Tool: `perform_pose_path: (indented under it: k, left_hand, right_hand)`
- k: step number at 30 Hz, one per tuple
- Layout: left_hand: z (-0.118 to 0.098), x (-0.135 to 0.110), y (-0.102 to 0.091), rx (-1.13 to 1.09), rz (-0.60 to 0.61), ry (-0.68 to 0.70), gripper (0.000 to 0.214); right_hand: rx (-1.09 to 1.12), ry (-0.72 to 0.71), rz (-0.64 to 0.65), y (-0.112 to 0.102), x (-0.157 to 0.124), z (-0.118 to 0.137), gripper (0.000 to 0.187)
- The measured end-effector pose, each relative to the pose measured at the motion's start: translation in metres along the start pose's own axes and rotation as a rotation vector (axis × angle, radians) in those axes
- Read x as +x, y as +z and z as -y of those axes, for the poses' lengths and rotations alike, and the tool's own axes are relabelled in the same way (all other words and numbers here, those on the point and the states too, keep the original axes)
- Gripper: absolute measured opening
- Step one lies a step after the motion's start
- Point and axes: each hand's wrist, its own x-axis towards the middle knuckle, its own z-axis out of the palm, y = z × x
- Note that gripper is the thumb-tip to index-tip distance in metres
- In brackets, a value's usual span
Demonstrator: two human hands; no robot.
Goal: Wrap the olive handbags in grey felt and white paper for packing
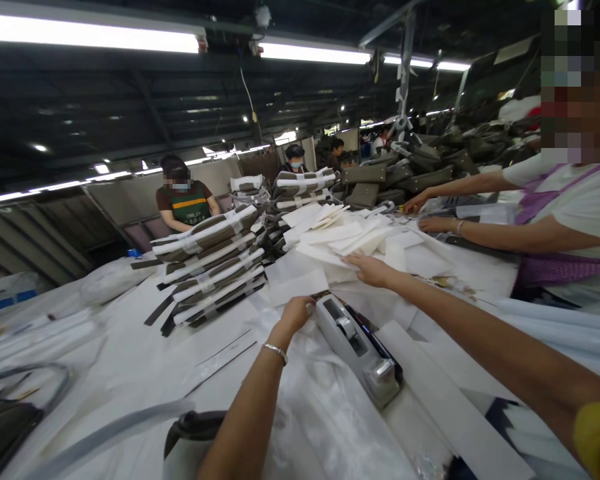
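Observation:
My right hand [373,270] reaches into a loose heap of white sheets [333,233], its fingertips closed at the edge of one white sheet [327,255]. By the far end of a grey tape dispenser [347,337] is my left hand [296,315], wearing a silver bangle. Its fingers are curled in beside a flat white sheet [297,288]; what they hold, if anything, is hidden. Clear plastic film [325,407] lies in front of the dispenser. Dark pens [367,327] rest along the dispenser's right side.
Left of the heap stands a stack of wrapped dark bundles [213,267], with more bundles [305,183] behind. Dark bags [420,163] pile up at the back right. A co-worker's hands [437,225] work at the right. Another person [187,203] stands across the table.

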Motion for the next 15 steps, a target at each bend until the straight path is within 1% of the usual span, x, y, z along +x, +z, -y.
perform_pose_path:
  k: [2,5,8,11,15]
  left_hand:
    - [0.003,0.021,-0.004,0.014,0.021,0.033,0.024]
    - [0.003,0.052,-0.012,0.045,-0.017,0.037,0.034]
    - [0.005,0.077,-0.023,0.082,-0.031,0.022,0.033]
    - [0.015,0.088,-0.031,0.121,0.001,0.03,0.032]
    - [0.031,0.086,-0.033,0.198,0.044,0.02,0.04]
  right_hand:
    - [0.003,-0.011,-0.014,-0.003,0.005,-0.004,0.069]
    - [0.006,-0.017,-0.044,-0.006,0.008,-0.011,0.068]
    - [0.01,-0.02,-0.079,-0.007,0.009,-0.019,0.067]
    - [0.016,-0.016,-0.103,-0.006,0.008,-0.026,0.064]
    - [0.022,-0.007,-0.127,-0.001,0.006,-0.027,0.058]
